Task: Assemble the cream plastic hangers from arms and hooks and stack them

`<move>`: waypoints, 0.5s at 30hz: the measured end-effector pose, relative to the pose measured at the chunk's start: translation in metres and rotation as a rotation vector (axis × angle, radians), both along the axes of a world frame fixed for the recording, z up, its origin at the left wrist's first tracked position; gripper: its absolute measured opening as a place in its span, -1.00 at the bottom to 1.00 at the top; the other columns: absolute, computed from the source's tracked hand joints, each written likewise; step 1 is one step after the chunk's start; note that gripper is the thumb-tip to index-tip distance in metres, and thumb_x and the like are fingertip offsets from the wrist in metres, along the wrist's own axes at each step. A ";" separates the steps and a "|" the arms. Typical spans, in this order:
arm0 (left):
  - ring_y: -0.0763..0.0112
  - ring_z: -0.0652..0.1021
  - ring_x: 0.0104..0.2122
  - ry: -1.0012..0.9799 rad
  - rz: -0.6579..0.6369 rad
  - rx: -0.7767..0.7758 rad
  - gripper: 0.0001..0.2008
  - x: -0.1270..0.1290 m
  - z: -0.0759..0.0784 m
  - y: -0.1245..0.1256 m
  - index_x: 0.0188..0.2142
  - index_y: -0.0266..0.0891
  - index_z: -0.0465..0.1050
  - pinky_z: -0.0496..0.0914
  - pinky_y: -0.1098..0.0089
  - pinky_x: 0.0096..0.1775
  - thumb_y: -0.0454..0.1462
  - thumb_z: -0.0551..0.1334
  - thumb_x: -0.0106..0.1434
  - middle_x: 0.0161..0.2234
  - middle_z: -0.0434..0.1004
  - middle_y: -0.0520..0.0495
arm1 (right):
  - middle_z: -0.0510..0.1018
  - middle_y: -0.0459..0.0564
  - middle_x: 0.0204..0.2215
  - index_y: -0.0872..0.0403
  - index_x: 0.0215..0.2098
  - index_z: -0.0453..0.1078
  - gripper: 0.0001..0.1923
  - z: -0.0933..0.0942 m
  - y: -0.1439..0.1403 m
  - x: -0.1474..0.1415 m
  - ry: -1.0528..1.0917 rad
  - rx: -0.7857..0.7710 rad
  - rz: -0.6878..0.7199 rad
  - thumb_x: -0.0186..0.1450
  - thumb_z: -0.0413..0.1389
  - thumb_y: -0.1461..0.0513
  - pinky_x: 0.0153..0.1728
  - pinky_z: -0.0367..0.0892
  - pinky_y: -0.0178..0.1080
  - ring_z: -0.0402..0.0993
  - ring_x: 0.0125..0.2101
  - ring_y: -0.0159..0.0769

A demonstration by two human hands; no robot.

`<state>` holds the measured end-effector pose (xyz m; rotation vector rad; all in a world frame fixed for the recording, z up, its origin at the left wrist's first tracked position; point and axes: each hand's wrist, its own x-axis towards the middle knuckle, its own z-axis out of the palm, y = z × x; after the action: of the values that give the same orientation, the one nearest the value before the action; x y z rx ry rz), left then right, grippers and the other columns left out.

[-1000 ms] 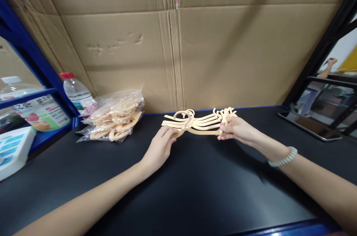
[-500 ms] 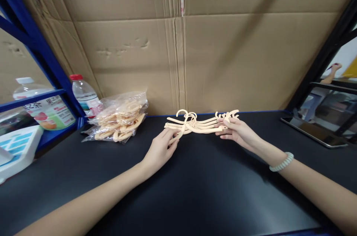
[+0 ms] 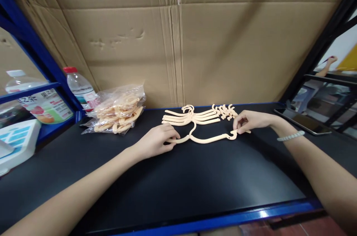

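1. Cream plastic hanger (image 3: 206,139) now lies alone on the black worktop (image 3: 195,180), pulled from the stack (image 3: 195,116) at 12 o'clock.
2. Your left hand (image 3: 156,141) pinches one end, your right hand (image 3: 249,121) the other.
3. No label is legible.

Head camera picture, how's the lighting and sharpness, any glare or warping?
Head view: evenly lit and sharp on both hands, left hand and right hand, and the single hanger; soft sheen on the black tabletop, glare on the blue front edge; wide-angle bending at the edges.

Even bright light, soft shadows, wide-angle edge distortion w/ slight blur.
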<state>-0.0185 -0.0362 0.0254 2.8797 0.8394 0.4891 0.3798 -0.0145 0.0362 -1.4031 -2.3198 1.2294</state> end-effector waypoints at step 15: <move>0.42 0.52 -0.38 -0.032 0.015 -0.305 -0.82 -0.013 0.013 0.008 -0.23 -0.26 0.52 0.37 0.47 -0.33 -0.29 0.23 0.17 -0.34 0.56 -0.06 | 0.56 -0.03 -0.53 0.16 -0.33 0.47 -0.68 0.010 -0.011 -0.003 -0.076 0.009 0.029 0.05 0.26 0.09 -0.42 0.32 -0.30 0.48 -0.49 -0.32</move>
<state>-0.0320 -0.0279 0.0385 2.5828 0.8494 0.3707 0.3768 -0.0256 0.0463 -1.4431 -2.4005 1.1911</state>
